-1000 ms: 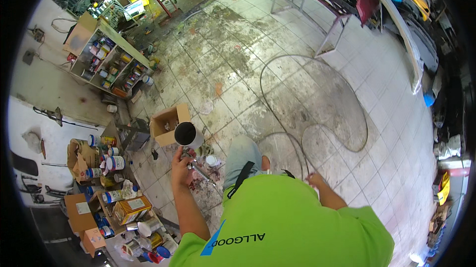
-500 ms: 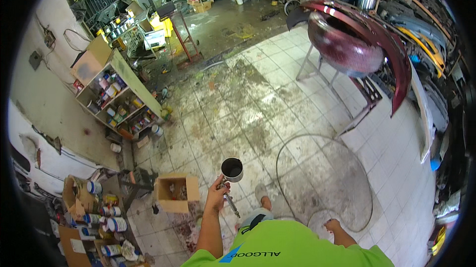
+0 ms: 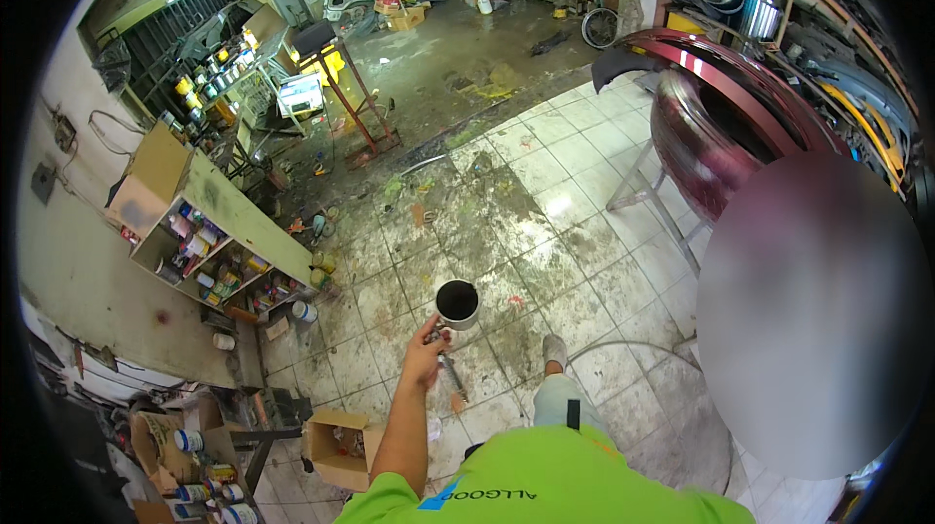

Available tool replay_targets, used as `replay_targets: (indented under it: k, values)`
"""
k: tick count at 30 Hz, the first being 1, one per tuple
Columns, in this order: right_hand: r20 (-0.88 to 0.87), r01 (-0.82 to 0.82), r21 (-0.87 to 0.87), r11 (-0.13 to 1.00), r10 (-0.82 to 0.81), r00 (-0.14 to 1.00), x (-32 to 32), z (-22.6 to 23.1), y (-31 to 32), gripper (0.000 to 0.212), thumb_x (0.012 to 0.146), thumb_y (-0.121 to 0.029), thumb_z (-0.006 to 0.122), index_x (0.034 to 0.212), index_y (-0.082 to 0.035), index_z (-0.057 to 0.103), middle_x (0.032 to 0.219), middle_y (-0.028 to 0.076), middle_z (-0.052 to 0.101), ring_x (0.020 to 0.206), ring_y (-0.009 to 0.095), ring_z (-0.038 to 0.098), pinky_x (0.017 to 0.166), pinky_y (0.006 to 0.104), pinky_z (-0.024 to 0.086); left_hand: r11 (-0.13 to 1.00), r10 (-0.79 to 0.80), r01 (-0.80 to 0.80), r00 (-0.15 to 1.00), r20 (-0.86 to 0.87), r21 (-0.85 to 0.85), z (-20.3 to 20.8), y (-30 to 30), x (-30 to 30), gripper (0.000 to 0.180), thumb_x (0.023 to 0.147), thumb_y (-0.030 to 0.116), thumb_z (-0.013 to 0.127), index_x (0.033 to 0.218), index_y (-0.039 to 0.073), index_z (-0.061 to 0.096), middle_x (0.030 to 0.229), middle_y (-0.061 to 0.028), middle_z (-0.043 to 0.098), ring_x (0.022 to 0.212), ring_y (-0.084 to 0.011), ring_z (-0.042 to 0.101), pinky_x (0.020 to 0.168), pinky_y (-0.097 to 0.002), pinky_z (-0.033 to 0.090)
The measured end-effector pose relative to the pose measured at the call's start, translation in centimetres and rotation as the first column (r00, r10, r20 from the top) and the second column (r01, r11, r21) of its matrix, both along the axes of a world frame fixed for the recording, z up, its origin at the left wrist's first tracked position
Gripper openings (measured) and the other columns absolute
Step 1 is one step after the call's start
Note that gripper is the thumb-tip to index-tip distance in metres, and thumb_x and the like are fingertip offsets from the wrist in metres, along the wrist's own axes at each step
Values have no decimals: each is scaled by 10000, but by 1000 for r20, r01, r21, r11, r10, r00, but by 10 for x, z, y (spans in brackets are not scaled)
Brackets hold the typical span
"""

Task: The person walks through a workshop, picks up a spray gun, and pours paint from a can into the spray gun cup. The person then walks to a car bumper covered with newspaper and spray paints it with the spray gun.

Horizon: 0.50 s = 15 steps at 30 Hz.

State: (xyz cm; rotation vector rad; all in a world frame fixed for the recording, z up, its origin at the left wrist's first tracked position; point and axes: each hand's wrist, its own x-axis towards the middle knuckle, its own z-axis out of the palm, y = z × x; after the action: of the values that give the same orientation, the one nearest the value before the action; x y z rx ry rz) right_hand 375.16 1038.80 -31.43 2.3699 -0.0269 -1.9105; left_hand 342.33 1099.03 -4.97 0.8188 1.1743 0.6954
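My left hand (image 3: 425, 355) is closed around a spray gun (image 3: 449, 377), held out in front of me over the tiled floor. An open metal cup (image 3: 475, 318) with a dark inside sits at its far end. The slim metal end of the gun points back toward my body. My right hand does not show; a large blurred grey patch covers the right side of the view. Farther off to the right, glossy maroon car bumpers (image 3: 672, 149) rest on a metal stand (image 3: 648, 195).
To the left stand a shelf of cans (image 3: 243, 217), an open cardboard box (image 3: 331, 470) and a cluttered table with jars (image 3: 190, 440). A hose (image 3: 623, 345) lies on the floor to the right. A red metal stand (image 3: 362, 110) is farther ahead.
The view has moved forward and turned a little. My left hand still holds the spray gun ahead of me. My right hand, seen low at the right before, has gone from view.
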Motion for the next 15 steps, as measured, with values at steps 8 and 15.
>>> replay_targets:
  k: [8,15]
  values:
    - [396,-589,322,742,459,795,278,-61,531,1091,880,-880,198,1165,38,714,1191,304,677,1164,434,642,1022,463,490,970,242,-244,964,-113,-6,54,180,54,765,823,-76,557,1547,143,444,1052,-52,668,963,-201,627,701,-435,545]
    - [605,-609,670,425,164,779,343,109,1014,865,887,-851,351,798,-124,812,826,221,735,887,387,720,873,441,543,935,346,-354,926,-150,-28,20,343,69,804,796,-83,552,1552,163,428,1018,-53,654,904,-189,629,649,-466,594]
